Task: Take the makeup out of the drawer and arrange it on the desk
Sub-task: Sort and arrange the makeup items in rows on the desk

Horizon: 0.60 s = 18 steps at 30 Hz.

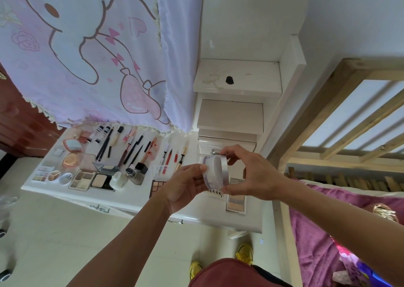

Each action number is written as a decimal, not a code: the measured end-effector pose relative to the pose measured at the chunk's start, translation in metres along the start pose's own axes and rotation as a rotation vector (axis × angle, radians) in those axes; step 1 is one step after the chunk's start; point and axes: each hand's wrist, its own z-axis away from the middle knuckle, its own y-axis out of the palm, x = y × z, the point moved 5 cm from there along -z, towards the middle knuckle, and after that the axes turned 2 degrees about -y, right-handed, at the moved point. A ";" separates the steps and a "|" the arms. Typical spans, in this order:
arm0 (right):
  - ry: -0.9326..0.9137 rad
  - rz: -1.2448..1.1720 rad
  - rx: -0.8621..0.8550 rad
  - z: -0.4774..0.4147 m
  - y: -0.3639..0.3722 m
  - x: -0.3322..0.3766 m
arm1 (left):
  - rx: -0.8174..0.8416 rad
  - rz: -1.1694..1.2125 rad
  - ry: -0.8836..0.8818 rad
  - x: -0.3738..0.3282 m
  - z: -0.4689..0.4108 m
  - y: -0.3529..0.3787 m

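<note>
Both my hands hold a round clear powder jar with a silver lid (215, 172) on edge above the right end of the white desk (140, 196). My left hand (184, 185) cups its clear base from the left. My right hand (249, 173) pinches the silver lid between thumb below and fingers above. Several makeup items lie in rows on the desk: pencils and brushes (131, 146), eyeshadow palettes (82, 179), a pink compact (70, 159), a brown palette (157, 187). A long pale palette (236, 201) lies under my hands.
A cartoon-print curtain (87, 52) hangs over the desk's back. White stepped shelves (236, 76) rise behind the right end. A wooden bed frame (341, 116) with a purple blanket (314, 232) stands on the right. Drawer handles (101, 208) show on the desk front.
</note>
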 end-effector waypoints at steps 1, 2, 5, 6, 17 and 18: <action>0.006 -0.044 -0.008 0.001 -0.002 -0.001 | 0.008 0.028 -0.008 0.000 0.000 0.000; 0.012 -0.091 -0.019 0.001 -0.004 -0.003 | 0.015 0.058 -0.014 0.001 0.000 0.000; 0.037 -0.218 -0.052 0.004 -0.009 -0.009 | 0.019 0.189 -0.032 0.003 -0.003 -0.003; 0.057 -0.254 -0.061 0.006 -0.010 -0.014 | 0.027 0.239 -0.035 0.004 -0.004 -0.003; 0.537 -0.306 -0.285 0.043 -0.012 -0.162 | 0.097 0.375 -0.010 0.007 -0.021 -0.005; 0.580 -0.294 -0.289 0.050 -0.005 -0.176 | 0.085 0.372 -0.014 0.008 -0.023 -0.005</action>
